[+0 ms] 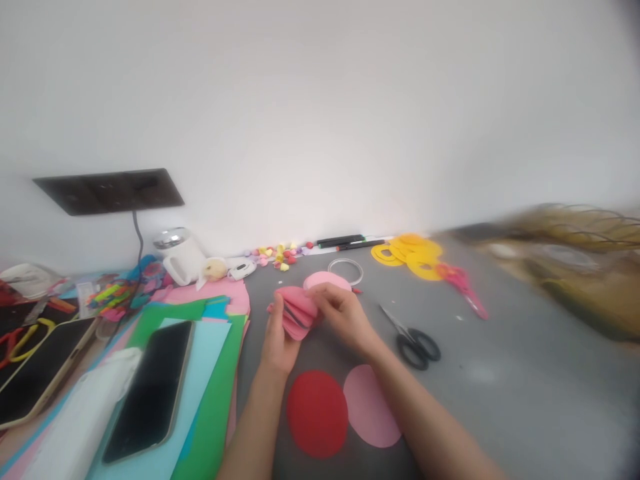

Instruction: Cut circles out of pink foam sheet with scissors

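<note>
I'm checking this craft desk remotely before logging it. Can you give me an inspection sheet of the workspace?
Surface: grey table, paper scraps.
Job's things: stack of folded pink circles, held by left hand and right hand; red circle and pink circle lie flat nearby.
Clutter: black scissors, pink scissors, yellow rings, markers, coloured sheets, phone, mug.
Fingers: both hands closed on the stack.
Cables: dark cable below the wall socket panel.
Surroundings: white wall; right edge blurred.

I see my left hand (278, 340) and right hand (343, 313) pinching folded pink paper circles (297, 312) together, just beyond the red circle (317, 413); black scissors (413, 339) lie right of it.
</note>
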Demonstrator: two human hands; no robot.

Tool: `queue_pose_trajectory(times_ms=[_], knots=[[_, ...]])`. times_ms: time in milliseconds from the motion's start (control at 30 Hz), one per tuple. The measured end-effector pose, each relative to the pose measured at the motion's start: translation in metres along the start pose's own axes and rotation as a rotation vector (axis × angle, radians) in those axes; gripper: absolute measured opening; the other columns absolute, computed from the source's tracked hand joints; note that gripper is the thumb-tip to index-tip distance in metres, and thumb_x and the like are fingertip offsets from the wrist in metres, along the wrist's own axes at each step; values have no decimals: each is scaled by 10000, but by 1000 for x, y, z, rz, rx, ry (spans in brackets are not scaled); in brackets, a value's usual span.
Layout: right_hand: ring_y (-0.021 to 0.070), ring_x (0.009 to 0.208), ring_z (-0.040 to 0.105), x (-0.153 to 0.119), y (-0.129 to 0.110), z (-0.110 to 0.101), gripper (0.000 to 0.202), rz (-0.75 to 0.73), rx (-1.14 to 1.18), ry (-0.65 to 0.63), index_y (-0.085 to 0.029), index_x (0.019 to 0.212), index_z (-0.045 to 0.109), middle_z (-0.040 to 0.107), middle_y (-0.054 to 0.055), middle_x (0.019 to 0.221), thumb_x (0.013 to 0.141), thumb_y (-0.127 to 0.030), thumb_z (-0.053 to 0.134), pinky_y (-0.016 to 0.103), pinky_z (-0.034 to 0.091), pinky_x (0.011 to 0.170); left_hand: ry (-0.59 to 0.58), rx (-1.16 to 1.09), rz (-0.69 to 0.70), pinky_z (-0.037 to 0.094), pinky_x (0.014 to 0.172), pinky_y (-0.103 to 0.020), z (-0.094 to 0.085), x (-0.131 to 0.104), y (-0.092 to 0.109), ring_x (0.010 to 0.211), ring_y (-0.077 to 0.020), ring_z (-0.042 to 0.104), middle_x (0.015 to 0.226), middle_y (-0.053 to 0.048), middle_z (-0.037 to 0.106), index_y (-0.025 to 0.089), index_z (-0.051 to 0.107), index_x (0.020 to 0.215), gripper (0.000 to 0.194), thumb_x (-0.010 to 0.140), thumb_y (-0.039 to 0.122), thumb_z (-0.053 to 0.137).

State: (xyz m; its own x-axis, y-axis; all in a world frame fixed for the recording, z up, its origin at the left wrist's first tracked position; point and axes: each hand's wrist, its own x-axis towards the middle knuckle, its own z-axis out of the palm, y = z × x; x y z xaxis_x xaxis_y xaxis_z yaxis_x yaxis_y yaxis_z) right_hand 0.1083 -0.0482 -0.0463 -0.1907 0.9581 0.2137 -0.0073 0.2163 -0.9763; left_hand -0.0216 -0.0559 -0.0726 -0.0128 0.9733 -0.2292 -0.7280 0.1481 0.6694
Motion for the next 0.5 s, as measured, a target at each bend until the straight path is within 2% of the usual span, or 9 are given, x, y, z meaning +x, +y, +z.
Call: queue_pose_trajectory(times_ms=[133, 300, 433, 500], knots=[[122, 556, 578, 1, 2, 0, 207, -10, 34, -11, -195, 914, 643, 593, -7, 698, 863, -315, 483, 273, 526, 557, -13, -15, -2, 485, 867, -341, 0, 1, 0, 1063, -244, 583, 1071, -124, 653, 128, 641, 1004, 428, 793, 495, 583], [130, 604, 598, 1, 2, 2, 224, -3, 61, -32, -196, 850, 638, 612, 5, 736, 874, -337, 466, 277, 533, 584, -5, -27, -10, 494, 834, -330, -1, 1, -1, 975, -215, 609, 981, -108, 664, 128, 648, 937, 399, 802, 495, 570], [149, 714, 627, -1, -1, 2, 138, -29, 3, -39, -193, 854, 629, 659, 23, 818, 796, -314, 600, 286, 533, 664, 28, -46, 1, 512, 781, -302, 0, 1, 0, 875, -184, 626, 877, -72, 659, 141, 637, 891, 353, 787, 476, 598], [168, 805, 640, -3, -1, 2, 189, -43, 2, -70, -193, 873, 617, 677, 41, 915, 729, -296, 684, 302, 532, 730, 78, -64, -11, 521, 747, -297, 1, 0, 1, 847, -183, 633, 856, -62, 653, 155, 625, 912, 342, 780, 470, 610]])
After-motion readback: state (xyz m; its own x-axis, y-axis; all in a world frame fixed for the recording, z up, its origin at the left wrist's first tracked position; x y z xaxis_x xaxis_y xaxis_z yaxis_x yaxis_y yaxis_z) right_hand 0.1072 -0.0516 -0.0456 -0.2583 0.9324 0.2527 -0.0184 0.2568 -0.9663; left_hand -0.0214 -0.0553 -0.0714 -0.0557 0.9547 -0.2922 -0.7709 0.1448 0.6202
